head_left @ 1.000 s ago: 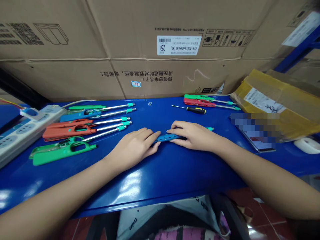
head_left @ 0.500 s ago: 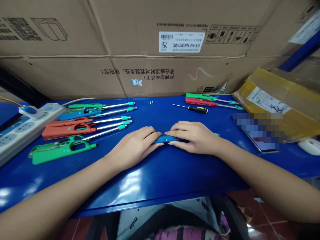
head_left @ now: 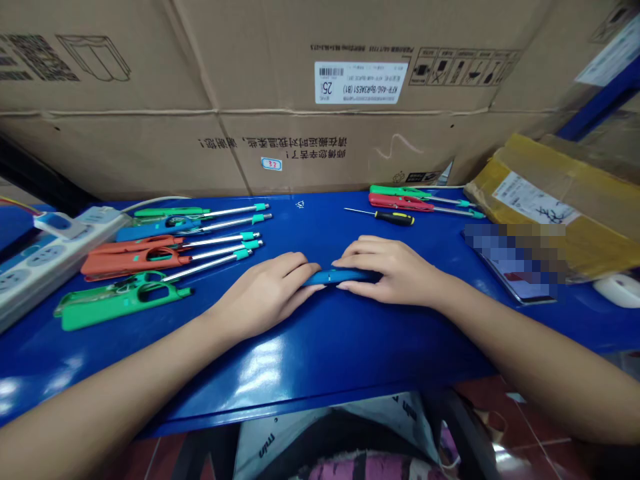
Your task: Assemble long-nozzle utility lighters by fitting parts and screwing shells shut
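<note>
Blue table (head_left: 325, 340), cardboard boxes (head_left: 300, 133) stacked behind; blue lighter (head_left: 320, 277) held flat mid-table.
Spare lighters (head_left: 165, 250) laid at left. Left hand (head_left: 265, 293) fingers closed on the blue lighter's left end, right hand (head_left: 395, 270) fingers clamped over the rest. Only a short blue stretch is seen between the fingertips.

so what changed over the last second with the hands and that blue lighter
The right hand slid a little along the blue lighter, so its teal tip, which stuck out past that hand, is now covered. The left hand stayed at the other end; both still grip it on the table. The row of lighters and the screwdriver have not moved.
</note>
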The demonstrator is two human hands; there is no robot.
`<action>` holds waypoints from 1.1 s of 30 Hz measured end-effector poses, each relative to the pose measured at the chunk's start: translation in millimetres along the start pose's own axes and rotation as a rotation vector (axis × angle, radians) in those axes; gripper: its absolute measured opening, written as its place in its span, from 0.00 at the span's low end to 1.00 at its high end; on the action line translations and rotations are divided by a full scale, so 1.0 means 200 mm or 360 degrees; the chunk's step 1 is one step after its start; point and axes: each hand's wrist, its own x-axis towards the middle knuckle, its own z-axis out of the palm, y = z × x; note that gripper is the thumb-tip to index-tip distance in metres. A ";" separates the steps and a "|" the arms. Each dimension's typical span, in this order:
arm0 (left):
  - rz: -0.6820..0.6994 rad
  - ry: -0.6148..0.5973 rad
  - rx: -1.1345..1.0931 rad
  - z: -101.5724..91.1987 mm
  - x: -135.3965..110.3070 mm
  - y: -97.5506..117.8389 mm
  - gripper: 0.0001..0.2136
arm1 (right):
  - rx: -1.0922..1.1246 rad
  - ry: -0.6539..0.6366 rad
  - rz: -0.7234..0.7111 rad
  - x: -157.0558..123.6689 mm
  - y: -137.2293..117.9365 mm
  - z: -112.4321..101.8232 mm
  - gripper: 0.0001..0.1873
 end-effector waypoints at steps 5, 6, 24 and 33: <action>-0.0070 0.0007 -0.0038 -0.01 -0.02 -0.03 0.15 | -0.0025 0.0025 0.0065 -0.01 0.04 -0.03 0.14; -0.0081 0.0005 -0.0062 -0.01 -0.02 -0.04 0.15 | -0.0042 0.0018 0.0061 -0.01 0.04 -0.03 0.12; -0.0114 0.0070 -0.0160 -0.03 -0.01 -0.04 0.12 | -0.0084 0.0101 0.0074 0.01 0.02 -0.05 0.11; -0.0090 0.0115 -0.0211 -0.04 -0.01 -0.07 0.12 | -0.0231 0.0021 0.0034 -0.01 0.03 -0.07 0.11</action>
